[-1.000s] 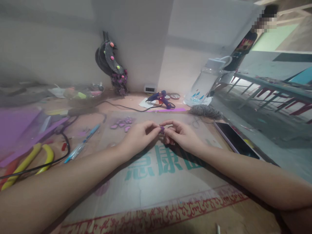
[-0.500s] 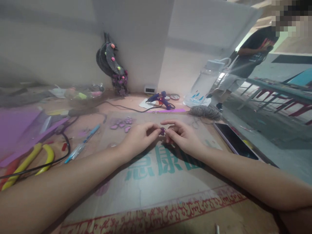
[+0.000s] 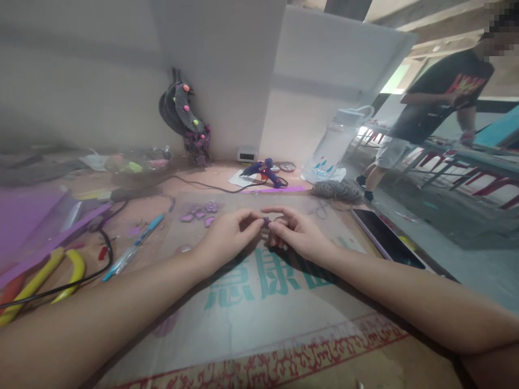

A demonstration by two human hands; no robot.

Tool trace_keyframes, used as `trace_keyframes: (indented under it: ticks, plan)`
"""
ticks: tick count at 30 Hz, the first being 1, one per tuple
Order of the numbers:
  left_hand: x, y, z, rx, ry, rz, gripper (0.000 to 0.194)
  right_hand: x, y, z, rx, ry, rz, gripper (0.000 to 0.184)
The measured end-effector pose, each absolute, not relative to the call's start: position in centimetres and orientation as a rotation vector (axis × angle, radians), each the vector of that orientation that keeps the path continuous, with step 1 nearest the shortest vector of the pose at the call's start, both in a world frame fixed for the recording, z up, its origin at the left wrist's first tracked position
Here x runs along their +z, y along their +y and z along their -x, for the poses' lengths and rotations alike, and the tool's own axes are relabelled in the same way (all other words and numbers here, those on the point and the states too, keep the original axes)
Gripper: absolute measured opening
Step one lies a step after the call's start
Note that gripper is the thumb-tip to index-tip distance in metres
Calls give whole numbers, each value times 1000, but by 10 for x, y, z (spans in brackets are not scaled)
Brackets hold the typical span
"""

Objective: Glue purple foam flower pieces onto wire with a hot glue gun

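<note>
Pinched together at the fingertips, the left hand (image 3: 233, 232) closes its thumb and forefinger on a small purple piece (image 3: 266, 222). The right hand (image 3: 298, 232) meets the piece from the other side with its thumb tip; its forefinger is held apart, reaching over the top toward the left hand. Whether the right thumb and another finger clamp the piece cannot be told.

The piece sits between the two hands, above the printed sheet (image 3: 259, 329). So little of it shows that neither its long axis nor the way it points can be made out. Fingers cover both its ends, and the right hand's lower fingers curl beneath, partly hidden.

Left of the grip, purple cutouts (image 3: 198, 212) lie on the sheet, with a blue pen (image 3: 135, 246) farther left, slanting away. Beyond the grip is a dark blue glue gun (image 3: 267, 172). Right and beyond lies a grey yarn bundle (image 3: 336, 190); farther right, a phone (image 3: 387, 237) slants. Both forearms are cut off by the picture's edges.
</note>
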State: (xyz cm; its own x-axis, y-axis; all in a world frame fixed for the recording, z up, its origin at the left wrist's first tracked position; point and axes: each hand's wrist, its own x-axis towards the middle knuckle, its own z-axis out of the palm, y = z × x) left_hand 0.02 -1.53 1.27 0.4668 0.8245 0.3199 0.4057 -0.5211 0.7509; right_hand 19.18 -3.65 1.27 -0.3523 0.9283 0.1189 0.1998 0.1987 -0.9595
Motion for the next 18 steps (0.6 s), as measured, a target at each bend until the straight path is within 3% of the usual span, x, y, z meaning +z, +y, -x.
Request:
trace_keyframes:
  ticks: [18]
  plan:
    - [14,-16,0,913,1043,-2125,24,17,-38,-190,1176,-1741,1113,38]
